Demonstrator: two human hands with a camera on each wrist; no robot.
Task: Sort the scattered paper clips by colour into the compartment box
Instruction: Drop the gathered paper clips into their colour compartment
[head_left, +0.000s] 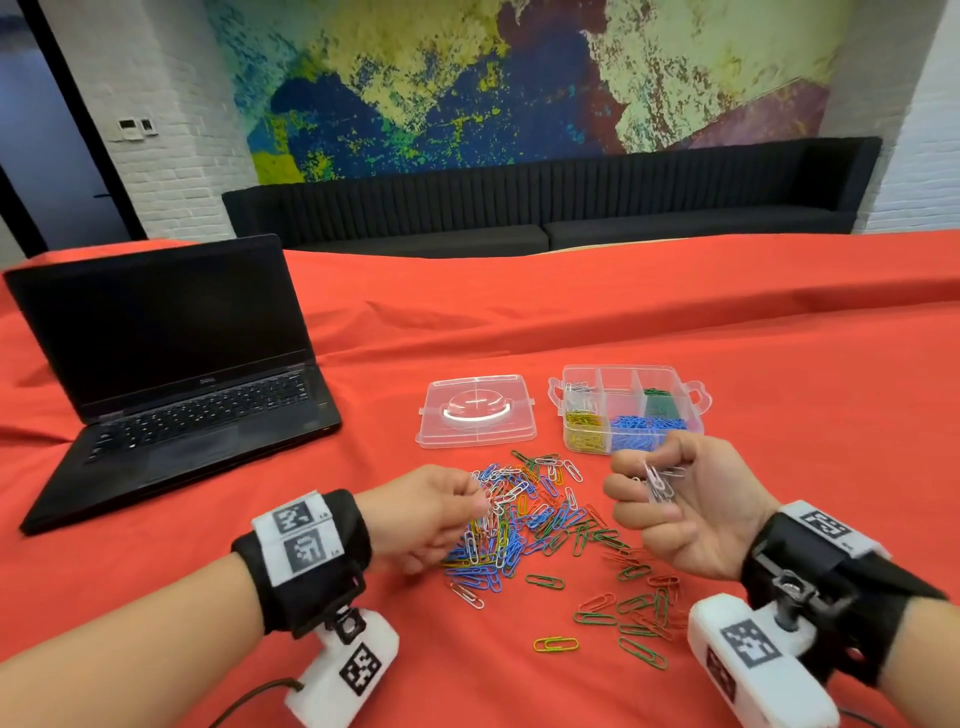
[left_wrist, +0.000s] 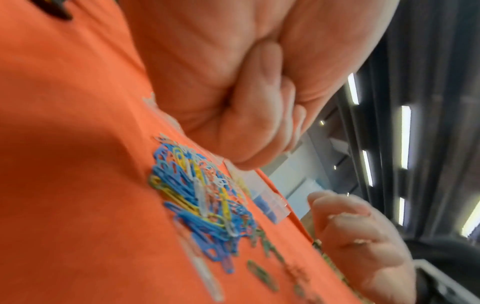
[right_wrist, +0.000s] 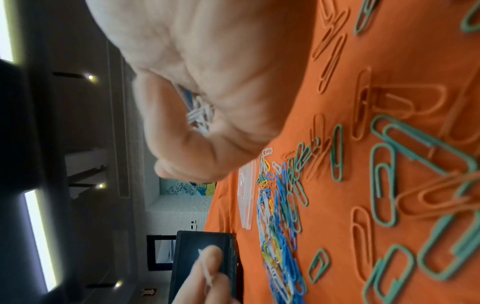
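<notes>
Your right hand (head_left: 685, 512) clutches a bunch of white paper clips (head_left: 658, 483) just before the compartment box (head_left: 628, 408), while your left hand (head_left: 426, 512) pinches one white clip (head_left: 485, 506) over the mixed pile (head_left: 524, 525).

We are reading just one word — "DELL", showing mirrored on the bezel under the dark screen of the laptop (head_left: 171, 374). The wrist bands (head_left: 304, 535) are carrying black-and-white square code tags — patterns only, giving us no letters.
</notes>
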